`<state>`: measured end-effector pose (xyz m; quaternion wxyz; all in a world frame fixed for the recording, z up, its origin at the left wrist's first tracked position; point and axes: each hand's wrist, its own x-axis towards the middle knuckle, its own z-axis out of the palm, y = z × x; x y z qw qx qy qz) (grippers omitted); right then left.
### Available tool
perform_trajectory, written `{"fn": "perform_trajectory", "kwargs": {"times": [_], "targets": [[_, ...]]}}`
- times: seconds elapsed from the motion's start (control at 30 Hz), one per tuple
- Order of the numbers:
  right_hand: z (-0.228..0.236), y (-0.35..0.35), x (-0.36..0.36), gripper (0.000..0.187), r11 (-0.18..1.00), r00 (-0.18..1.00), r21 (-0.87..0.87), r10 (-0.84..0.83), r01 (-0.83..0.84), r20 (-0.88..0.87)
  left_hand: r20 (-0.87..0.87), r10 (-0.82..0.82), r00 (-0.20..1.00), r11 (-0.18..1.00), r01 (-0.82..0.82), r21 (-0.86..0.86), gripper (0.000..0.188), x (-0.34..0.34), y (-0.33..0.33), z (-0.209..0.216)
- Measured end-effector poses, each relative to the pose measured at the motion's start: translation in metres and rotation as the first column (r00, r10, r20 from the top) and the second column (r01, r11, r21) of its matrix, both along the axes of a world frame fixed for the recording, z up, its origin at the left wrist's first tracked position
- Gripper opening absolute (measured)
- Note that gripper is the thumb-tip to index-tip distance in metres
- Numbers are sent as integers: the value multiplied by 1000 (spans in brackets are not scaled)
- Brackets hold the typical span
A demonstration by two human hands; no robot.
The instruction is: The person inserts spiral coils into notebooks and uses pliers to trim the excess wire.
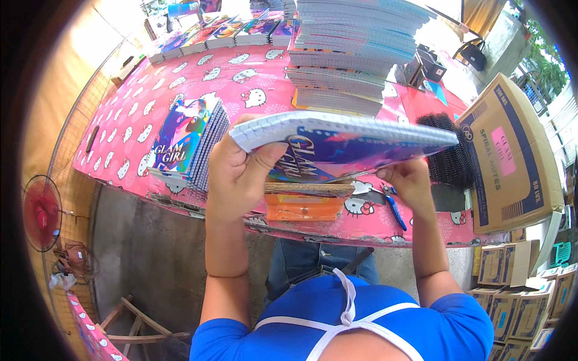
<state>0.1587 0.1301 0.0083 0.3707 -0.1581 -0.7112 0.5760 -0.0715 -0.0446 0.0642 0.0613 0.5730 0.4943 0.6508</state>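
A notebook point(367, 147) with a purple and blue picture cover is held tilted above the table's near edge. My left hand point(238, 171) grips its left end, the thumb lying on the cover. At its lower right edge, the fingers of my right hand point(410, 185) pinch it. Beneath it lies an orange block point(301, 207) with a wooden strip point(310, 189) along its top. Blue-handled pliers point(394, 209) rest beside my right hand. A pile of black spiral binding coils point(448, 153) sits just beyond that hand.
Left on the pink patterned table cloth point(126, 114) stands a stack of similar notebooks point(189, 141). Tall paper stacks point(355, 54) rise at the back, beside a row of notebook piles point(226, 35). A large cardboard box point(512, 156) stands right; more boxes point(515, 301) are below.
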Motion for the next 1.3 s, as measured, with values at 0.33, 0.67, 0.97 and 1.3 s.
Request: {"fn": "perform_trajectory", "kwargs": {"times": [0.33,0.67,0.97,1.3], "targets": [[-83,-23,3,62,979,895,196,-42,-52,445,423,190,886,981,-187,-50,63,13,-3,-65],[-78,-33,3,59,919,986,388,-119,64,120,729,169,663,978,-205,-40,57,8,-1,-106],[-69,217,15,25,631,15,767,-773,114,634,689,304,658,949,-270,-160,30,9,15,-94],[-49,174,32,26,495,606,822,-756,281,248,-394,569,722,807,-583,97,72,68,13,-43]]}}
